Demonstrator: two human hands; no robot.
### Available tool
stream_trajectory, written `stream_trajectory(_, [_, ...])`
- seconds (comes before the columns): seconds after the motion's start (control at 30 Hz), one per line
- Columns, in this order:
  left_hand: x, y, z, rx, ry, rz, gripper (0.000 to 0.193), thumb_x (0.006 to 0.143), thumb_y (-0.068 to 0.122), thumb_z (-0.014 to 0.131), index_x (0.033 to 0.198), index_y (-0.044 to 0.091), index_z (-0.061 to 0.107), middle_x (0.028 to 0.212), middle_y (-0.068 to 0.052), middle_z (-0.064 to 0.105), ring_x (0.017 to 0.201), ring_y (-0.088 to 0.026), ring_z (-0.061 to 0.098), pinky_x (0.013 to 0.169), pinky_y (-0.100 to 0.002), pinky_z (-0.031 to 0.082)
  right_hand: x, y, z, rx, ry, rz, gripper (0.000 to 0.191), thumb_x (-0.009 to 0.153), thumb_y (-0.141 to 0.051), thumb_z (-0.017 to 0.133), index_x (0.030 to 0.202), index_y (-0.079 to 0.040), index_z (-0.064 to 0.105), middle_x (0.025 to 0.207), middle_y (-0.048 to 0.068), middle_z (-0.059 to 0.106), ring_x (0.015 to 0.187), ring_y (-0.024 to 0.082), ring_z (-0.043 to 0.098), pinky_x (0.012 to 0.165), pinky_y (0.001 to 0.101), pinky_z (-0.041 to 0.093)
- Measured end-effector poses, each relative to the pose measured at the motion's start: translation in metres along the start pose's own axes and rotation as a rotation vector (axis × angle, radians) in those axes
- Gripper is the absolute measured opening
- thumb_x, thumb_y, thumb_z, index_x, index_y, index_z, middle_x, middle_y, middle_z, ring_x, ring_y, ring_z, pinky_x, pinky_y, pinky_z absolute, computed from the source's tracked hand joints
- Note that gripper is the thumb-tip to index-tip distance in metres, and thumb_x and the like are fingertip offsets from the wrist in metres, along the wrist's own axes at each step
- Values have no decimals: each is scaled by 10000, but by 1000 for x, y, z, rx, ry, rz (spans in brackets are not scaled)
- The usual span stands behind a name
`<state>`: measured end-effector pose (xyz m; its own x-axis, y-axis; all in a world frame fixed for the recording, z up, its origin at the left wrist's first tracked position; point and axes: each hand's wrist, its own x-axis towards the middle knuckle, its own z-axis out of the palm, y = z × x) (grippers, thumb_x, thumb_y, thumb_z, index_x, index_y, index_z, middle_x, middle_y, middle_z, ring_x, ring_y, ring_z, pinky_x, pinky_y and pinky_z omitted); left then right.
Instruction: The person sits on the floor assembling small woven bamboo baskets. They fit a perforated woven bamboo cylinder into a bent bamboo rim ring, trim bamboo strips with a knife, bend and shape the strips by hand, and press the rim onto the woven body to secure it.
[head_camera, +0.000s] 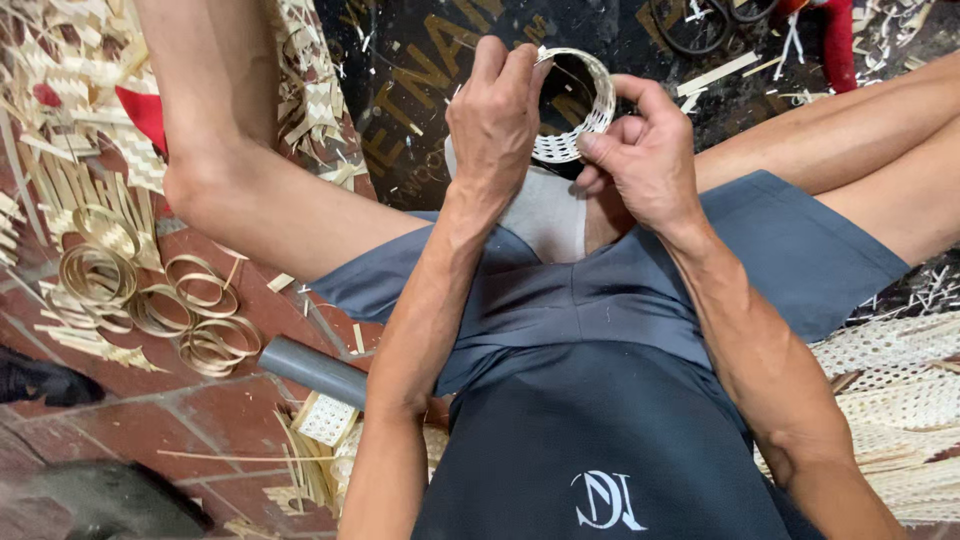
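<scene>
We see the left hand (493, 120) and right hand (645, 150) pinching the small woven basket (574, 103) between the knees, its mouth tilted toward us.

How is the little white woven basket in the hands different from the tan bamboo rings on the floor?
The small white woven basket is held up between the left hand and right hand; the coiled tan bamboo strip rings lie loose on the red tiled floor. The basket has woven walls and a bottom; the rings are bare hoops, open through. The basket is pale, the rings golden. Both are round.
</scene>
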<state>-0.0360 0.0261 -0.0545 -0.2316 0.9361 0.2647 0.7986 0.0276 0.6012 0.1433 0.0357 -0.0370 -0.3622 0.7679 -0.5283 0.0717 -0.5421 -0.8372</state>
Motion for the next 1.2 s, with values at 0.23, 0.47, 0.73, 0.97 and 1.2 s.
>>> stream_trajectory(0.23, [-9,0,-47,-395,-107,-326,437,939,174,778,1304,9,600,1029,-101,606,728,-177,677,609,-301,583,0,-8,-22,-122,22,12,445,1021,-45,665,1436,26,521,886,83,732,667,134,715,551,268,585])
stream_trajectory(0.47, [-52,1,-39,-1150,-159,-865,517,925,-36,702,1398,-76,496,931,-105,653,777,-178,708,678,-301,627,15,3,-32,-124,-80,-80,364,990,-26,719,1330,42,610,874,53,701,697,107,691,587,247,573])
stream_trajectory(0.73, [-50,2,-43,-1075,-152,-926,448,904,-89,692,1344,-111,607,883,-90,678,706,-176,710,656,-309,625,1,12,-8,52,19,-55,417,903,-11,740,1301,4,616,771,35,671,623,95,691,544,249,582])
stream_trajectory(0.97, [-53,10,-51,-1064,-133,-860,428,938,-60,686,1358,-116,620,913,-76,664,746,-161,688,690,-324,637,-8,16,0,45,35,-66,450,900,-54,733,1331,5,620,805,32,706,678,74,668,583,235,560])
stream_trajectory(1.2, [-67,-15,-55,-1032,-12,-951,291,1004,64,641,1242,-104,636,883,-121,689,719,-203,717,667,-348,634,-9,20,-7,-84,150,-228,315,978,-132,691,1261,4,660,814,26,722,650,70,661,579,237,558])
